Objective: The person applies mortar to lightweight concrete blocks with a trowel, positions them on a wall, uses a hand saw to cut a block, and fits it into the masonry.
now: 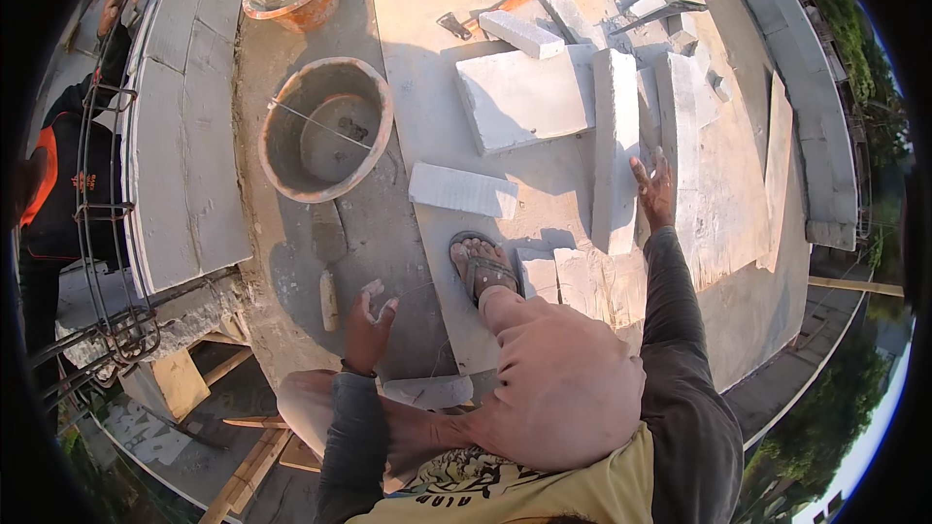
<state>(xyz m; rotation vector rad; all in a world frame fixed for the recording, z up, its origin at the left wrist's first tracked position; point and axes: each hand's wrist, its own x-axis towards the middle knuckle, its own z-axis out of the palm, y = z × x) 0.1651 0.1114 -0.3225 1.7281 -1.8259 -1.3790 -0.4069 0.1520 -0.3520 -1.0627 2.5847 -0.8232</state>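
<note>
My right hand (657,192) is open, fingers spread, beside the near end of a long white lightweight block (615,136). Its fingertips are close to the block's right side; whether they touch it I cannot tell. A second long block (678,116) stands just beyond that hand. My left hand (369,326) is raised over the grey floor, thumb and fingers apart, with nothing in it. Nearest to it lies a trowel (329,243) with a wooden handle. A short block (464,190) lies flat on the board between the two hands.
A mortar-stained tub (382,136) with a thin rod across it stands at left, another orange tub (291,15) behind. A wide block (524,97), a hammer (466,29) and a dark blade-like tool (670,10) lie ahead. Block walls flank both sides; a person (73,165) works beyond steel bars.
</note>
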